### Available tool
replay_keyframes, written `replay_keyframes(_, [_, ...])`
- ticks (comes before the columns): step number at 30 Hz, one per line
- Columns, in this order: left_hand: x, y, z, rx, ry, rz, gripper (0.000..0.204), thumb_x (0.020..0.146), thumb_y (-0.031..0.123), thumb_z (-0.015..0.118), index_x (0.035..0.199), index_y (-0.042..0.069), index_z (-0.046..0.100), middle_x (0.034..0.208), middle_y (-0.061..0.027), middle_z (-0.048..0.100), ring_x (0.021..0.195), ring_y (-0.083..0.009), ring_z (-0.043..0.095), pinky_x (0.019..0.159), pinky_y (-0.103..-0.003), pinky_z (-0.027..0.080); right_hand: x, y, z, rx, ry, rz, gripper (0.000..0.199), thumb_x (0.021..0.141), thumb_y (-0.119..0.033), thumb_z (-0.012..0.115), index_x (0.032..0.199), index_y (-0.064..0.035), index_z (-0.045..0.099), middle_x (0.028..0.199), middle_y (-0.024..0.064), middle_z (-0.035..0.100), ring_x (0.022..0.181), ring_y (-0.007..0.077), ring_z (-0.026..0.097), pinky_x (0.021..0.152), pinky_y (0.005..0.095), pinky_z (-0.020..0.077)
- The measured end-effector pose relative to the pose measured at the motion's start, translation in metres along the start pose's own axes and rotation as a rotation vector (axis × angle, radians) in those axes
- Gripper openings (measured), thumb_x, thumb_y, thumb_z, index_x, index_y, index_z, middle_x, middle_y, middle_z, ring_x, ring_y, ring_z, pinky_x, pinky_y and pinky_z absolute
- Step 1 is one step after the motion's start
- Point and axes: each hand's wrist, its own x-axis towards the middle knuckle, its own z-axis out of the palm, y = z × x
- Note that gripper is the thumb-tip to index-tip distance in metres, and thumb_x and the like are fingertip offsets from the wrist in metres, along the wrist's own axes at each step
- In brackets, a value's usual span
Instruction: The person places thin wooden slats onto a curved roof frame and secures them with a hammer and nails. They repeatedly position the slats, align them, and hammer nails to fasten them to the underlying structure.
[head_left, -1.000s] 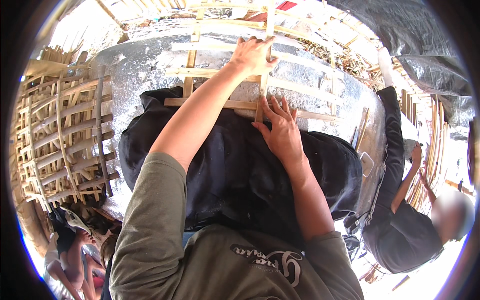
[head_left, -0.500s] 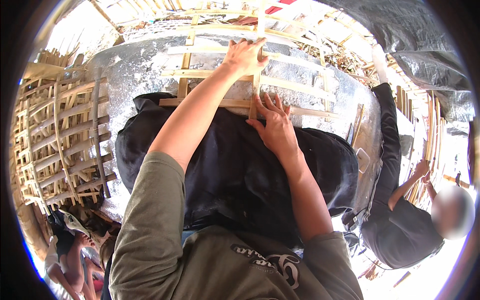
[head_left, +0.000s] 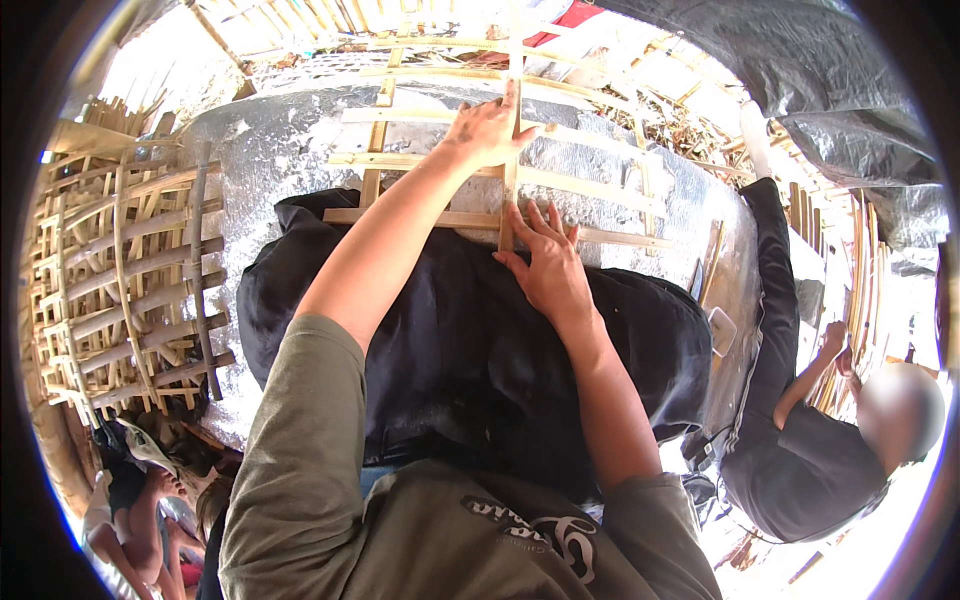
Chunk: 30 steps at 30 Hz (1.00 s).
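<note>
Sitting lower than moments ago, the upper-centre lattice is lying under the part-curled left hand, clasp unclear, and loosely spread right hand, uneven pressure possibly skewing its upright slat.

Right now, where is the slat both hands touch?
In the head view, the slat is at upper centre, left hand partway up, right hand at its near end beside the black fabric.

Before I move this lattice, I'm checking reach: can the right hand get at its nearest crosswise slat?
Probably yes: the right hand has its fingers spread across the nearest crosswise slat, with nothing visible in between.
</note>
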Motion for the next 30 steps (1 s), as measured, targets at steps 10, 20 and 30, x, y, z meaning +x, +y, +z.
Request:
replay_keyframes(10, [-0.004, 0.0, 0.001, -0.019, -0.04, 0.026, 0.092, 0.099, 0.062, 0.046, 0.162, 0.005, 0.012, 0.132, -0.0282, 0.061, 0.122, -0.0427, 0.06, 0.114, -0.062, 0.035, 0.001, -0.002, -0.006, -0.007, -0.058, 0.024, 0.068, 0.091, -0.034, 0.074, 0.151, -0.014, 0.048, 0.154, 0.0208, 0.046, 0.149, 0.044, 0.032, 0.12, 0.0632, 0.0233])
replay_keyframes(20, [-0.009, 0.0, 0.0, 0.058, -0.077, 0.073, 0.101, 0.096, 0.062, 0.052, 0.161, -0.001, 0.01, 0.124, -0.0286, 0.064, 0.124, -0.0436, 0.058, 0.111, -0.062, 0.037, 0.001, 0.003, -0.004, 0.027, 0.003, -0.047, 0.065, 0.09, -0.029, 0.075, 0.147, -0.0091, 0.051, 0.148, 0.0246, 0.051, 0.143, 0.0491, 0.038, 0.116, 0.0667, 0.0275])
replay_keyframes(30, [-0.007, -0.001, 0.006, 0.052, -0.088, 0.067, 0.097, 0.098, 0.058, 0.051, 0.162, 0.0, 0.007, 0.135, -0.0301, 0.058, 0.133, -0.0456, 0.051, 0.117, -0.062, 0.03, 0.001, 0.004, -0.006, 0.036, 0.002, -0.04, 0.066, 0.09, -0.029, 0.075, 0.148, -0.0088, 0.05, 0.149, 0.0237, 0.051, 0.144, 0.0483, 0.037, 0.116, 0.066, 0.0281])
